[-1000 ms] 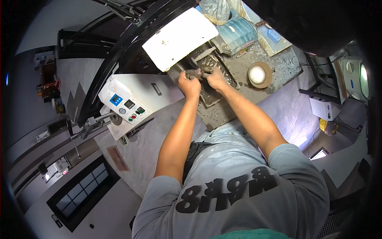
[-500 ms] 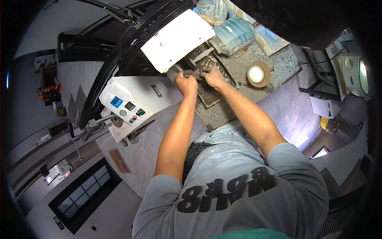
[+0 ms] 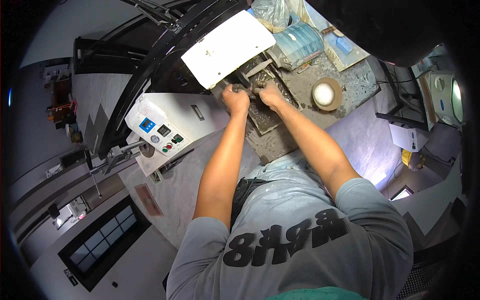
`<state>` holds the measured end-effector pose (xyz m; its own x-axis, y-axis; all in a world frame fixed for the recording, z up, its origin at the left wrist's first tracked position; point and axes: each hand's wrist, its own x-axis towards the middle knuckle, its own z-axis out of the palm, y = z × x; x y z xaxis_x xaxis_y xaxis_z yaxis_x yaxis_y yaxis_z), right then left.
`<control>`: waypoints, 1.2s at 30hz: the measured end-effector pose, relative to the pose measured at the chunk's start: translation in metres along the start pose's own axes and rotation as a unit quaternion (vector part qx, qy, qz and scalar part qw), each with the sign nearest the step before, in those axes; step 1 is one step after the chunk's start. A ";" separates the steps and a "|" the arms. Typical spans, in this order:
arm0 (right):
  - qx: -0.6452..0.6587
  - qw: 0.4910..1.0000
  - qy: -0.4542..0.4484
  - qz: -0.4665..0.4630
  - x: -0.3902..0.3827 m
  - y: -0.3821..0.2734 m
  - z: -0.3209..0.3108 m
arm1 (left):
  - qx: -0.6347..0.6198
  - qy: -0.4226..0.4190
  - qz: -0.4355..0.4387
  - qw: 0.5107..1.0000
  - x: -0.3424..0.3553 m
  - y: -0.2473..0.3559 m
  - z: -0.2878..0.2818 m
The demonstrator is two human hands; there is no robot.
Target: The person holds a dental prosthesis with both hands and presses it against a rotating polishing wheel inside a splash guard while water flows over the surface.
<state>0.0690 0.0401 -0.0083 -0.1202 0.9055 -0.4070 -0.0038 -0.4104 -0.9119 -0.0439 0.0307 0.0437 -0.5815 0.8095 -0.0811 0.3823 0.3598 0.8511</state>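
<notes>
My left hand [image 3: 236, 100] and my right hand [image 3: 270, 95] are close together over a wet, muddy metal tray [image 3: 264, 121]. Both have their fingers curled in, with the fingertips dark with grime. Whatever they pinch between them is too small and too hidden to name. Just beyond the fingers is a dark round wheel [image 3: 242, 78], with a pale tapered spindle [image 3: 259, 68] pointing up to the right. A bright white cover [image 3: 227, 47] overhangs the wheel on the left. I cannot tell whether the held thing touches the wheel.
A white machine housing with a control panel [image 3: 159, 134] stands left of the hands. To the right are a blue translucent cylindrical container [image 3: 298, 45] and a brown bowl [image 3: 338, 95] of white stuff on the muddy worktop [image 3: 357, 80]. A plastic bag [image 3: 272, 14] lies behind.
The view has shifted slightly, so the bench sits a little further right. Both hands stay closed at nearly the same spot by the wheel.
</notes>
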 end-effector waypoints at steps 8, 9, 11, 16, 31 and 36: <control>-0.134 0.989 0.034 -0.052 -0.027 0.006 -0.038 | 0.046 -0.092 0.162 0.981 -0.032 -0.016 -0.027; -0.134 0.989 0.035 -0.051 -0.031 0.002 -0.039 | 0.066 -0.102 0.176 0.977 -0.034 -0.013 -0.028; -0.130 0.985 0.029 -0.110 -0.048 -0.026 -0.032 | 0.072 -0.101 0.194 0.973 -0.034 -0.011 -0.030; -0.331 0.898 -0.066 -0.281 -0.053 -0.030 -0.025 | 0.063 -0.115 0.198 0.971 -0.036 -0.011 -0.021; -0.008 1.000 0.022 -0.011 -0.003 0.003 -0.003 | -0.049 -0.034 0.079 0.995 -0.005 -0.020 0.003; -0.044 0.997 0.056 -0.002 0.011 0.012 -0.006 | -0.103 -0.042 -0.050 0.993 0.002 0.000 0.010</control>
<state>0.0739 0.0458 -0.0242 -0.0081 0.9151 -0.4031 0.0834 -0.4011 -0.9122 -0.0376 0.0371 0.0383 -0.5435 0.8137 -0.2062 0.1657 0.3448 0.9239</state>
